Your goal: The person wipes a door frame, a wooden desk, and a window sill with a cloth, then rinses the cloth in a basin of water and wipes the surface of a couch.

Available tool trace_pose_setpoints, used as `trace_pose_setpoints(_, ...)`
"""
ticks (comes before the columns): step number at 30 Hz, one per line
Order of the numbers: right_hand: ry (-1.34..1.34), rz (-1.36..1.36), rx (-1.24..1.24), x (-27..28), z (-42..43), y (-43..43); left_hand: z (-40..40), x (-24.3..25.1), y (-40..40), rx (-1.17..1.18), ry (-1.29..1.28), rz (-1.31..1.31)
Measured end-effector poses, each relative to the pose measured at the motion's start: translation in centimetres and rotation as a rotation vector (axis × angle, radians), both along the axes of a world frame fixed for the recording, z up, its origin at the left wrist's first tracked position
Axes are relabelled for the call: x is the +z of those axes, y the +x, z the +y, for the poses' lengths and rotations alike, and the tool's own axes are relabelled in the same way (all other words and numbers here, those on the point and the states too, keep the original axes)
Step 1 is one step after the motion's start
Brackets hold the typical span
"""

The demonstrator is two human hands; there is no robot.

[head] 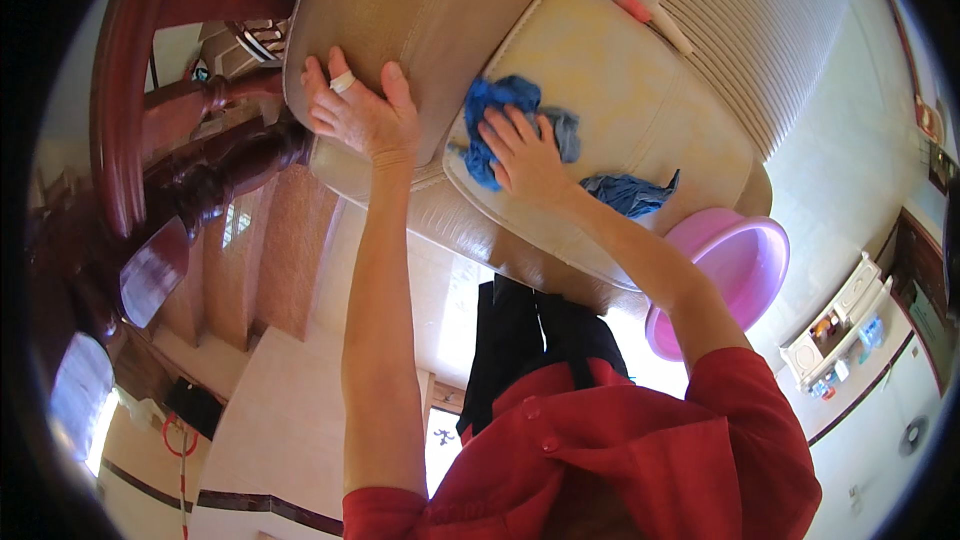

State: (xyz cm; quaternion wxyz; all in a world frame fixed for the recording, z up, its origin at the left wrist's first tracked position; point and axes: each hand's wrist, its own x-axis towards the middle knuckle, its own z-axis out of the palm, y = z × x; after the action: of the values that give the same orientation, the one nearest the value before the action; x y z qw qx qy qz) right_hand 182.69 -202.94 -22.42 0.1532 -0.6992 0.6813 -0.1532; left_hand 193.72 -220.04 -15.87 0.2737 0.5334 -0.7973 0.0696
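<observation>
Spread out on the brown leather sofa armrest point(390, 7), my left hand point(364, 109) holds nothing and wears a white band around one finger. My right hand point(529, 154) presses a crumpled blue cloth point(499, 101) onto the beige seat cushion point(600, 52), near its edge beside the armrest. The cloth's greyish-blue part shows past my fingers, and the palm side is hidden. A second piece of dark blue cloth point(634, 193) lies on the cushion, close to my right forearm.
A pink plastic basin point(739, 262) stands by the sofa's front, partly behind my right arm. Dark red wooden banisters point(124, 105) rise at the left, next to stairs point(255, 262). A red and pale item point(634, 4) lies at the cushion's back edge, against the ribbed backrest point(750, 15).
</observation>
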Motion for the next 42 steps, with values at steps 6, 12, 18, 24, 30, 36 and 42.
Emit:
trace_pose_setpoints(6,-0.13,0.12,-0.262,-1.1,-5.0,-9.6,0.0,0.0,-1.1,-0.017,-0.021,0.029)
trace_pose_setpoints(12,-0.02,0.117,-0.551,-5.2,-6.4,-16.0,-0.2,-0.3,-0.8,-0.004,-0.017,-0.003)
trace_pose_setpoints(18,0.379,0.144,-0.949,-6.7,7.9,-23.8,0.0,-0.1,-1.2,-0.01,-0.036,0.017)
trace_pose_setpoints(24,0.267,0.207,-0.974,-7.2,5.5,-21.2,0.0,-0.9,-1.0,0.015,-0.032,-0.005)
trace_pose_setpoints(30,-0.095,0.156,-0.579,-3.5,-4.8,-7.1,-0.3,-0.9,-0.6,0.039,-0.016,-0.033)
trace_pose_setpoints(36,-0.007,-0.007,-0.196,-0.7,1.1,3.3,-0.6,-1.3,-0.3,-0.002,-0.075,0.028)
trace_pose_setpoints(42,0.066,-0.061,0.155,-0.8,7.3,7.9,-0.3,-0.8,0.0,-0.062,-0.175,0.067)
